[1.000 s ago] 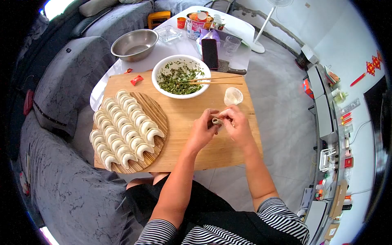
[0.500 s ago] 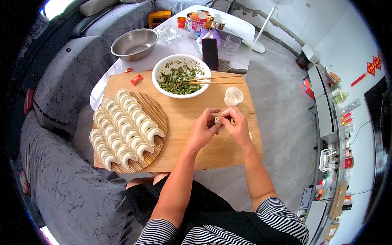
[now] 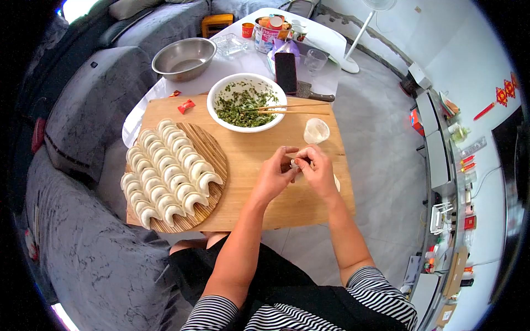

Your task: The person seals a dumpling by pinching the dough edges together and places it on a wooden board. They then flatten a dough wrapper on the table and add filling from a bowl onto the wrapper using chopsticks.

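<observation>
Over the wooden board [image 3: 265, 209], my left hand [image 3: 276, 174] and my right hand [image 3: 317, 172] meet, fingers closed around a small piece of pale dough [image 3: 295, 164] that they mostly hide. A bit of white dough [image 3: 337, 183] shows beside my right hand. On a round ribbed board [image 3: 212, 146] to the left lie several rows of dumplings [image 3: 165, 171]. Behind my hands stands a white bowl [image 3: 247, 124] of chopped green filling [image 3: 240, 110], with chopsticks [image 3: 303, 109] resting across its rim. A small clear cup [image 3: 316, 131] stands just beyond my right hand.
A steel basin [image 3: 185, 60], a phone [image 3: 285, 73], a cleaver [image 3: 314, 95], a glass [image 3: 315, 60] and a can [image 3: 266, 39] are on the white table behind. A red wrapper [image 3: 186, 106] lies left of the bowl. Grey sofas [image 3: 99, 110] stand at the left.
My fingers have shifted slightly around the dough, which now shows less. The bit of white dough beside my right hand has come into view. The camera view has moved slightly.
</observation>
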A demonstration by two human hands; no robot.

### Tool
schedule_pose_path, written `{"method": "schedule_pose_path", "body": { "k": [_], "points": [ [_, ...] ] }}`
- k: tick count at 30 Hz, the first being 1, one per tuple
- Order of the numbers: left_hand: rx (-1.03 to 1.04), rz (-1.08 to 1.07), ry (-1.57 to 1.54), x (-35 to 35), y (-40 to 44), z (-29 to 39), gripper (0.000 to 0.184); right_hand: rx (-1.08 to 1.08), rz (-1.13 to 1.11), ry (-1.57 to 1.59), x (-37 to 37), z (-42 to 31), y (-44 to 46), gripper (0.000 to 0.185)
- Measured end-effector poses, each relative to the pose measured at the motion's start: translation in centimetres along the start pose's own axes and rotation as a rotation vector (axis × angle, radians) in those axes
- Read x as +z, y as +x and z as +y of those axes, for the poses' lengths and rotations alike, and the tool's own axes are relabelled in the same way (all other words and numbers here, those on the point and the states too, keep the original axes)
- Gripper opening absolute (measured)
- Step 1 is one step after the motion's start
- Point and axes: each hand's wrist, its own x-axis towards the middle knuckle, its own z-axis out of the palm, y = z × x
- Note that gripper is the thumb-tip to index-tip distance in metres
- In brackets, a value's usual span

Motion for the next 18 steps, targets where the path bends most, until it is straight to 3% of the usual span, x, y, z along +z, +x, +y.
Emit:
{"method": "schedule_pose_path", "body": {
  "k": [5, 8, 16, 17, 18],
  "points": [
    [-0.039, 0.003, 0.046, -0.3, 0.1, 0.0, 0.039, -0.077, 0.025, -0.009, 0.2, -0.5, 0.1, 0.005],
    [-0.028, 0.027, -0.025, -0.1, 0.1, -0.4, 0.040, 0.005, 0.054, 0.138, 0.2, -0.9, 0.1, 0.007],
    [-0.089, -0.030, -0.002, -0.1, -0.1, 0.3, 0.045, -0.125, -0.167, -0.264, 0.0, 1.0, 0.7, 0.011],
    [-0.088, -0.037, 0.006, -0.1, 0.0, 0.4, 0.045, -0.125, -0.157, -0.261, 0.1, 1.2, 0.6, 0.011],
    [-0.120, 0.026, -0.052, -0.1, 0.0, 0.3, 0.041, -0.020, -0.119, 0.008, 0.2, 1.5, 0.5, 0.018]
  ]
}}
